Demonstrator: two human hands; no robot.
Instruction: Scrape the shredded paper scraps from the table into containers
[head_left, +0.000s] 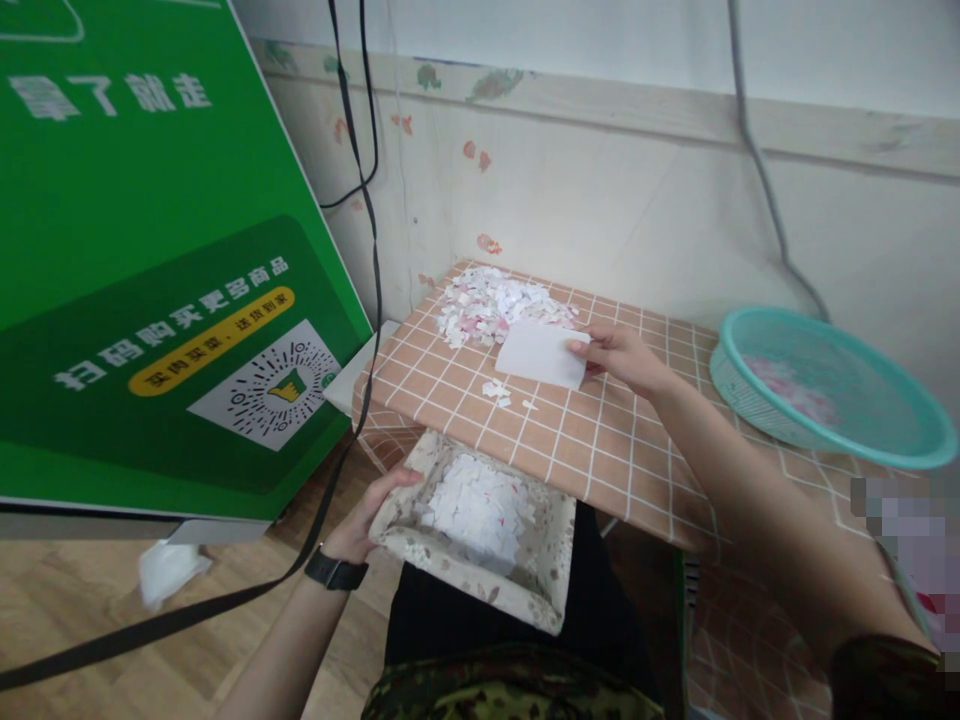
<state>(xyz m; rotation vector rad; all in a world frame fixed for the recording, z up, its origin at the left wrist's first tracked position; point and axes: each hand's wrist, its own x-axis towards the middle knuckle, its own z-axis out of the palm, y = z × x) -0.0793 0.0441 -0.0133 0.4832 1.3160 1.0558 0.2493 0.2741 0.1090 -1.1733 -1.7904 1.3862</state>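
My left hand (379, 505) grips the left rim of a shallow fabric-covered box (469, 585), which is held below the table's front edge, above my lap. Inside the box lie white torn paper scraps (480, 510). Pinched between the thumb and fingers of my right hand (619, 355) is a white card (541, 354), held over the tabletop. Behind the card spreads a pile of white and pink paper scraps (487, 300). A few loose scraps (496, 393) lie in front of it.
A checked brown cloth covers the table (600, 430). At the right stands a turquoise plastic basket (885, 400) with pinkish scraps. A large green sign (150, 220) and hanging black cables (371, 210) are at the left. A white bag (171, 570) lies on the floor.
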